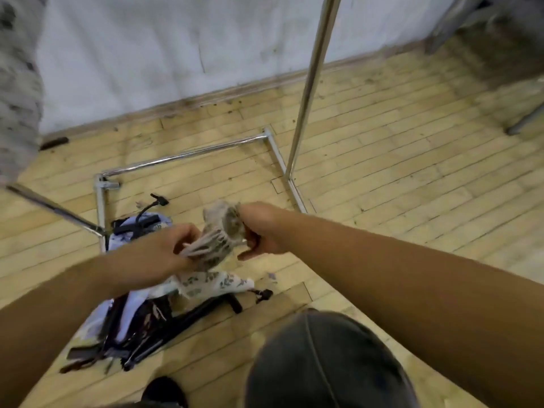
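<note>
1. The whole view is smeared by motion. The print on the patterned garment (219, 234) shows only as dark leaf-like marks on pale grey-cream cloth.
2. The ends of the garment are hidden inside the two hands, so its shape and kind cannot be told. It is twisted into a tight, ribbed bunch.
3. The left hand (164, 248) grips the lower part of the bunch, its fingers (191, 229) curled round the cloth. The right hand (262, 228) is closed in a fist on the upper part, with a tuft of cloth poking out above it.
4. The garment is held in the air between the hands, above the wooden floor (382, 187) and over a pile of clothes (132, 313).
5. A looser, lighter fold with dark sprigs hangs below the left hand. Where it ends against the pile is hard to make out.
6. The pile mixes lilac and dark cloth with black hangers (203, 315). Single pieces cannot be told apart. It lies at a corner of the chrome rack base (188, 156).
7. The rack's upright pole (312, 81) is cut off at the top edge.
8. A fuzzy grey cloth (17, 83) is cut off at the left edge, and a dark-clad knee (323, 363) at the bottom edge.
</note>
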{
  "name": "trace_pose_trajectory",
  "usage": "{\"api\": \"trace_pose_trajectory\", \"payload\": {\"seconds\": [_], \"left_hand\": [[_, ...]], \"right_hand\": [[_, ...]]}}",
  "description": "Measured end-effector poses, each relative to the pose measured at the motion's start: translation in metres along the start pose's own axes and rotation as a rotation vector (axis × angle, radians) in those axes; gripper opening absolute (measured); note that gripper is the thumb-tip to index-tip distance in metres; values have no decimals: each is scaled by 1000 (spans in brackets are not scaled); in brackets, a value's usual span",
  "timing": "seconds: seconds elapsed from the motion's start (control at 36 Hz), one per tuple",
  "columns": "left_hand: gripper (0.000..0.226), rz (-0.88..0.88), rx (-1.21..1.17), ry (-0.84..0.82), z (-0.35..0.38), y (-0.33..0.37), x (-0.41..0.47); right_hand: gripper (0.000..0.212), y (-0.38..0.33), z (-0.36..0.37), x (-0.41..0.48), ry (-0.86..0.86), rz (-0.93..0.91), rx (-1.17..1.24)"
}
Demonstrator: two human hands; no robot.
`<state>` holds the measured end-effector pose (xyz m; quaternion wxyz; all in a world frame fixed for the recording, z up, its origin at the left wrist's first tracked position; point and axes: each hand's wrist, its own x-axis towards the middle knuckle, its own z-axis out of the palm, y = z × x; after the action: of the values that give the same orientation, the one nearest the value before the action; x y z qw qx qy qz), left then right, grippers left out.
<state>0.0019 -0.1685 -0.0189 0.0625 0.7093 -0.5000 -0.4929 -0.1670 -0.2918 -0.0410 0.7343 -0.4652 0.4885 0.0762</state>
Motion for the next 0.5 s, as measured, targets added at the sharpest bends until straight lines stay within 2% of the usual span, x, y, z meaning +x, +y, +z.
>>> {"api": "trace_pose_trajectory", "payload": {"seconds": [0.06,0.11,0.19,0.28,0.36,0.44,0.5], "left_hand": [[12,12,-50,-18,-1,19,-23],[18,38,-215,-57,3,29,-44],[46,-10,-623,-85,10,39,-69],[53,-57,-871,-96,17,53,-98],[51,-91,-836,62,25,57,-124],[29,-105,-756,248,42,62,-150],[14,-139,-742,328,54,65,-161]], "right_hand": [[19,-12,9,-28,-54,-3,38],[36,-17,17,-55,-68,-28,16],[43,-19,32,-89,42,-121,-177],[46,-14,51,-126,161,-193,-375],[46,-3,74,-157,168,-210,-358],[35,19,91,-176,154,-264,-303],[32,38,91,-180,207,-348,-397]]}}
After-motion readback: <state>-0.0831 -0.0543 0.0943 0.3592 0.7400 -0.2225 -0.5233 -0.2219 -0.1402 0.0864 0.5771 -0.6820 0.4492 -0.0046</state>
